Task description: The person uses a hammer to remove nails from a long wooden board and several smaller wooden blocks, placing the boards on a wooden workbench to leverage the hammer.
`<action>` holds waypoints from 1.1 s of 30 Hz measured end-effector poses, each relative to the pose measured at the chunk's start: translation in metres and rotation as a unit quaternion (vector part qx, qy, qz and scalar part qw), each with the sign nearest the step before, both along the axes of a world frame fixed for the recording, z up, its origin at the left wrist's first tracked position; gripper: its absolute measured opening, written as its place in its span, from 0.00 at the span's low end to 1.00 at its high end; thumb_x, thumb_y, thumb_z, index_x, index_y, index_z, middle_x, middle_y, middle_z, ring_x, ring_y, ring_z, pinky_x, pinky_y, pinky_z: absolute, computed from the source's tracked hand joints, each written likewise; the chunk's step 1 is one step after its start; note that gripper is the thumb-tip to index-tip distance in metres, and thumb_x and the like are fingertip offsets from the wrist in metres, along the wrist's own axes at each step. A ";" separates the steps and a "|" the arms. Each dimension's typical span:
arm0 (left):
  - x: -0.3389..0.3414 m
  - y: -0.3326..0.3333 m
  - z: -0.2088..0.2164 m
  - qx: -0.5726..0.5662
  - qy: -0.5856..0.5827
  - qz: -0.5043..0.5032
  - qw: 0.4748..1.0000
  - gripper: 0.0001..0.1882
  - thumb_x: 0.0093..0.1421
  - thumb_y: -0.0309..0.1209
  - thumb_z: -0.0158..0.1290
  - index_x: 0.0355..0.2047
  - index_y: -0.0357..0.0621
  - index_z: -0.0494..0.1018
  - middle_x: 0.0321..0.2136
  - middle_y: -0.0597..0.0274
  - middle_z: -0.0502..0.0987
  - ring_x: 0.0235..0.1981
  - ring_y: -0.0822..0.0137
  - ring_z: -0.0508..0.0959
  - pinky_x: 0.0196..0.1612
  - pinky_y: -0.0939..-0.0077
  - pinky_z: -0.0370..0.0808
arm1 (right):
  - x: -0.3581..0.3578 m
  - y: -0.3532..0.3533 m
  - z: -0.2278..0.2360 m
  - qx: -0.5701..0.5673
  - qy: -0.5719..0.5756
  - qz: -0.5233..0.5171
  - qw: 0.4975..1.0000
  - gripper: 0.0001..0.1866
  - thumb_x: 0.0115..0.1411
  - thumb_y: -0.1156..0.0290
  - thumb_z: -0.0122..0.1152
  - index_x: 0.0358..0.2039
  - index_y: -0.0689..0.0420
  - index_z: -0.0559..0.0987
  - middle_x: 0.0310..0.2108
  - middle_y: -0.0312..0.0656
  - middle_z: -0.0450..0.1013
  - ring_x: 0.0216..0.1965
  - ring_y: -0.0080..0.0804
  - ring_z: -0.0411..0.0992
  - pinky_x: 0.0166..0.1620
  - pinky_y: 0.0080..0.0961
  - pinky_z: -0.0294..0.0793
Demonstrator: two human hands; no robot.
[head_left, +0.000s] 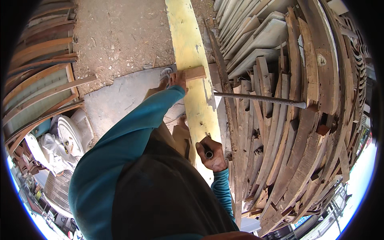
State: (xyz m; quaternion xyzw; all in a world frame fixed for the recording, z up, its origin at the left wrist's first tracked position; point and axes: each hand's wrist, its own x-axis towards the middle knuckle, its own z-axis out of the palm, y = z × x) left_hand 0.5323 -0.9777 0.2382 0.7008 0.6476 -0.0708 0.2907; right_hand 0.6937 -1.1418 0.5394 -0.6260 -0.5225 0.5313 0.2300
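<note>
A long plank with worn yellow paint (188, 44) runs away from me down the middle. My left hand (179, 80) is closed on the near end of a short wooden block (195, 73), which lies across the plank. Closer to my body, my right hand (213, 154) is wrapped around a tool with a dark tubular handle (209, 155), whose round end faces up. The small part that shows past the fingers is too little to tell the tool's kind.
Stacked old boards (276, 144) fill the right side, with pale slabs (260, 40) behind. A metal bar (260, 98) juts rightward from beside the plank over them. Wooden frames (44, 88) and a white basin (70, 132) stand left. A grey sheet (120, 96) covers some dirt floor.
</note>
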 end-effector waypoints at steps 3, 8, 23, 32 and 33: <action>-0.003 0.017 -0.017 -0.014 0.036 0.004 0.999 0.50 0.46 0.40 0.67 0.67 0.51 0.54 0.65 0.48 0.54 0.66 0.41 0.54 0.64 0.40 0.55 | -0.003 0.032 0.002 -0.033 -0.007 -0.019 0.999 0.12 0.62 0.70 0.62 0.25 0.62 0.73 0.18 0.44 0.70 0.18 0.31 0.68 0.24 0.29 0.67; -0.027 0.053 -0.026 0.012 -0.033 -0.073 0.997 0.38 0.45 0.43 0.68 0.55 0.50 0.68 0.54 0.53 0.66 0.58 0.48 0.63 0.58 0.50 0.61 | -0.012 0.103 -0.014 -0.007 -0.005 -0.126 0.992 0.11 0.64 0.70 0.59 0.27 0.64 0.75 0.19 0.42 0.67 0.17 0.27 0.64 0.24 0.26 0.63; -0.087 0.340 -0.127 0.026 -0.161 -0.001 0.987 0.38 0.45 0.44 0.70 0.57 0.61 0.66 0.51 0.51 0.66 0.55 0.44 0.67 0.54 0.42 0.67 | -0.101 0.615 -0.176 0.045 0.146 -0.263 0.953 0.20 0.64 0.62 0.53 0.18 0.60 0.70 0.13 0.37 0.59 0.14 0.26 0.56 0.21 0.26 0.60; -0.085 0.338 -0.136 -0.004 -0.180 0.026 0.983 0.38 0.42 0.38 0.70 0.55 0.65 0.68 0.54 0.56 0.62 0.55 0.45 0.65 0.52 0.41 0.66 | -0.144 0.761 -0.319 -0.147 0.053 -0.222 0.963 0.20 0.61 0.61 0.60 0.14 0.52 0.68 0.10 0.32 0.61 0.07 0.24 0.56 0.12 0.26 0.53; -0.085 0.339 -0.134 -0.039 -0.190 0.032 0.981 0.38 0.43 0.37 0.70 0.55 0.67 0.68 0.56 0.57 0.61 0.57 0.44 0.63 0.53 0.37 0.64 | -0.151 0.768 -0.331 -0.133 0.023 -0.212 0.968 0.20 0.60 0.62 0.60 0.14 0.52 0.68 0.10 0.32 0.61 0.07 0.24 0.55 0.11 0.26 0.53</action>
